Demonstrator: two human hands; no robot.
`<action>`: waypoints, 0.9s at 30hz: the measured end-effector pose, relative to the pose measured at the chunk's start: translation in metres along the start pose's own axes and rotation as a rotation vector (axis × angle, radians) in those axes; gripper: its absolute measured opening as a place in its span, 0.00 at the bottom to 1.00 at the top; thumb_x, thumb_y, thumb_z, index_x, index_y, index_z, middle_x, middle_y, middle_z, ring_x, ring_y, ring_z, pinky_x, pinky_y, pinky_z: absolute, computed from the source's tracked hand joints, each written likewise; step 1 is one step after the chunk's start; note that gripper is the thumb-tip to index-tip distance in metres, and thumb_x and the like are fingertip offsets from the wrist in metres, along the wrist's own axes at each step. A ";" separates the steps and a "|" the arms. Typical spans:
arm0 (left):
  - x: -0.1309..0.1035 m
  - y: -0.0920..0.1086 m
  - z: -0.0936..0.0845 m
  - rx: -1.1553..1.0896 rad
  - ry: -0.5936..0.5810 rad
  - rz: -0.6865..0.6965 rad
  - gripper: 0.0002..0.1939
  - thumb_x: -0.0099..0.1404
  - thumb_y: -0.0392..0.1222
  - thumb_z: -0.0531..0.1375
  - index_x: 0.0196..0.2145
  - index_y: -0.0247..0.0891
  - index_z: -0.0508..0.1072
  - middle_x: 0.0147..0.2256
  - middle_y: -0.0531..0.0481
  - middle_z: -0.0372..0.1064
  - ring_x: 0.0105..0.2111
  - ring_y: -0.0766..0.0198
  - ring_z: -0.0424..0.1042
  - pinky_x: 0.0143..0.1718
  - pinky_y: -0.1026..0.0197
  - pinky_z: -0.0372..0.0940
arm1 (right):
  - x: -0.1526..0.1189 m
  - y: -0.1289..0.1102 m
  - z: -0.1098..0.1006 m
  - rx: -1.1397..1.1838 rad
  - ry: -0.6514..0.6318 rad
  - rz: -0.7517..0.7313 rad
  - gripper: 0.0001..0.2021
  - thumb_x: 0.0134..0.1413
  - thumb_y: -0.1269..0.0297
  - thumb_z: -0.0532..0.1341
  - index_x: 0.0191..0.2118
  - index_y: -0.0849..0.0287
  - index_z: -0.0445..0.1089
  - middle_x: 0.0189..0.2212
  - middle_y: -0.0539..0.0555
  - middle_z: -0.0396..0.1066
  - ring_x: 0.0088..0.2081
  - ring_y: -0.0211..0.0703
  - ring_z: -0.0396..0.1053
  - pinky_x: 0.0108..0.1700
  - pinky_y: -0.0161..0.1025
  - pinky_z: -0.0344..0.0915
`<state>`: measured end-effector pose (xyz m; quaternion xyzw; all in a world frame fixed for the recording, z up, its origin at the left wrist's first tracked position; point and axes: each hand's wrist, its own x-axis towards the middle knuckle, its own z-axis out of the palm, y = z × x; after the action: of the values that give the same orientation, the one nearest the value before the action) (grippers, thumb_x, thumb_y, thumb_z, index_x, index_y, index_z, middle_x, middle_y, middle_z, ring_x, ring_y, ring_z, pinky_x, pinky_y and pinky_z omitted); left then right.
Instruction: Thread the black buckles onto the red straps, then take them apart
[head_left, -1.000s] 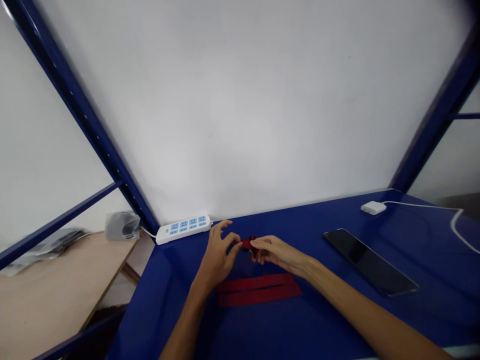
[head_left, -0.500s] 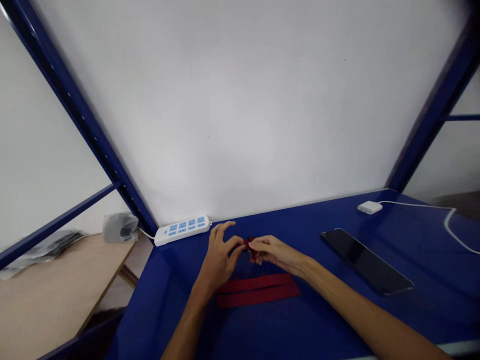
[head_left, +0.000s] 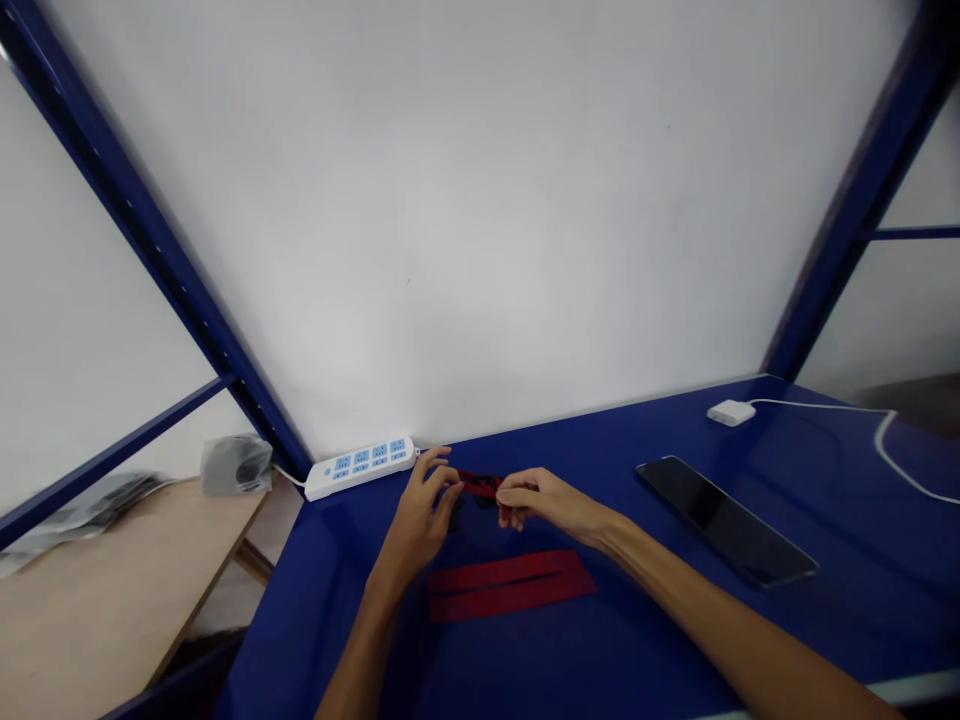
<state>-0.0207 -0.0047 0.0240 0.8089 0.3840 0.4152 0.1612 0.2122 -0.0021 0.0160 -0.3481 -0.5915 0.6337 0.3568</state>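
Between my hands a dark red strap (head_left: 480, 487), apparently fabric, is stretched above the blue tabletop. My left hand (head_left: 429, 500) pinches its left end between thumb and forefinger, the other fingers raised. Around the right end of the strap, the fingers of my right hand (head_left: 531, 496) are closed. Small black parts (head_left: 487, 482) show on or just behind the strap; what they are I cannot make out. Nearer to me, two red strips (head_left: 510, 585) lie flat on the table, side by side and close together at the right.
A white power strip (head_left: 361, 467) lies at the back left against the wall. To the right are a black phone-like slab (head_left: 726, 520) and a white charger (head_left: 731, 412) with its cable. Blue frame posts flank the blue table (head_left: 600, 650); a wooden table (head_left: 90, 610) adjoins it.
My left hand has moved left, away from my right hand, and more of the red strap now shows between them. The view has shifted slightly.
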 end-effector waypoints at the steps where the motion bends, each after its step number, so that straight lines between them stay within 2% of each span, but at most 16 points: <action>1: 0.000 0.001 0.000 -0.056 -0.024 -0.020 0.09 0.73 0.42 0.51 0.40 0.40 0.70 0.58 0.43 0.59 0.53 0.57 0.67 0.52 0.52 0.68 | -0.001 -0.001 -0.001 -0.012 -0.017 0.004 0.15 0.53 0.53 0.66 0.30 0.62 0.75 0.27 0.55 0.77 0.27 0.40 0.71 0.35 0.39 0.65; 5: -0.001 0.004 0.001 -0.252 -0.130 -0.101 0.11 0.73 0.46 0.51 0.40 0.40 0.69 0.57 0.43 0.61 0.42 0.62 0.72 0.41 0.58 0.73 | -0.005 -0.005 -0.005 -0.057 -0.058 0.010 0.10 0.54 0.58 0.65 0.30 0.61 0.75 0.25 0.54 0.77 0.27 0.41 0.71 0.35 0.38 0.65; 11: -0.002 0.006 -0.001 -0.329 -0.176 -0.149 0.11 0.73 0.48 0.51 0.41 0.39 0.69 0.55 0.44 0.64 0.36 0.66 0.72 0.40 0.59 0.73 | -0.005 -0.004 -0.011 -0.075 -0.085 0.015 0.10 0.52 0.60 0.64 0.27 0.62 0.74 0.23 0.54 0.75 0.27 0.42 0.72 0.31 0.38 0.64; 14: -0.003 0.008 0.000 -0.272 -0.196 -0.152 0.11 0.72 0.48 0.53 0.41 0.40 0.70 0.57 0.44 0.62 0.39 0.64 0.72 0.41 0.58 0.73 | -0.004 -0.002 -0.010 -0.022 -0.066 0.027 0.13 0.53 0.57 0.65 0.26 0.62 0.73 0.22 0.53 0.75 0.26 0.42 0.72 0.30 0.37 0.64; 18: -0.005 0.014 0.013 -0.123 -0.214 -0.072 0.08 0.68 0.46 0.61 0.41 0.42 0.73 0.57 0.45 0.61 0.46 0.60 0.71 0.50 0.55 0.69 | -0.003 0.002 -0.003 0.038 -0.066 0.065 0.17 0.55 0.52 0.65 0.28 0.64 0.73 0.23 0.55 0.75 0.26 0.41 0.73 0.30 0.36 0.64; 20: -0.005 0.016 0.018 -0.086 -0.206 -0.008 0.05 0.69 0.44 0.59 0.39 0.42 0.73 0.54 0.46 0.64 0.50 0.59 0.69 0.54 0.54 0.66 | -0.002 0.005 -0.002 0.046 -0.066 0.069 0.18 0.55 0.51 0.65 0.29 0.64 0.73 0.24 0.56 0.76 0.26 0.40 0.72 0.31 0.36 0.64; 22: -0.004 0.015 0.017 -0.072 -0.181 0.029 0.07 0.71 0.42 0.56 0.37 0.41 0.73 0.52 0.46 0.65 0.51 0.59 0.69 0.55 0.54 0.64 | -0.001 0.007 -0.003 0.057 -0.056 0.064 0.17 0.55 0.52 0.65 0.29 0.65 0.73 0.23 0.56 0.76 0.26 0.40 0.72 0.30 0.35 0.64; 24: -0.003 0.010 0.008 -0.072 -0.109 0.008 0.08 0.71 0.42 0.55 0.35 0.40 0.72 0.51 0.45 0.65 0.49 0.59 0.69 0.53 0.54 0.65 | 0.000 0.008 -0.006 0.059 -0.035 0.052 0.16 0.55 0.54 0.65 0.28 0.65 0.73 0.22 0.56 0.75 0.25 0.40 0.72 0.29 0.35 0.64; 27: -0.001 0.004 -0.010 -0.139 0.012 -0.093 0.10 0.70 0.45 0.56 0.33 0.38 0.70 0.54 0.44 0.64 0.47 0.58 0.70 0.47 0.56 0.68 | 0.000 0.005 -0.013 0.076 -0.012 0.017 0.15 0.56 0.56 0.65 0.28 0.65 0.73 0.23 0.55 0.75 0.26 0.40 0.71 0.29 0.35 0.65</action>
<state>-0.0268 -0.0087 0.0315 0.7744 0.3922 0.4379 0.2337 0.2231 0.0042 0.0100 -0.3355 -0.5662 0.6608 0.3608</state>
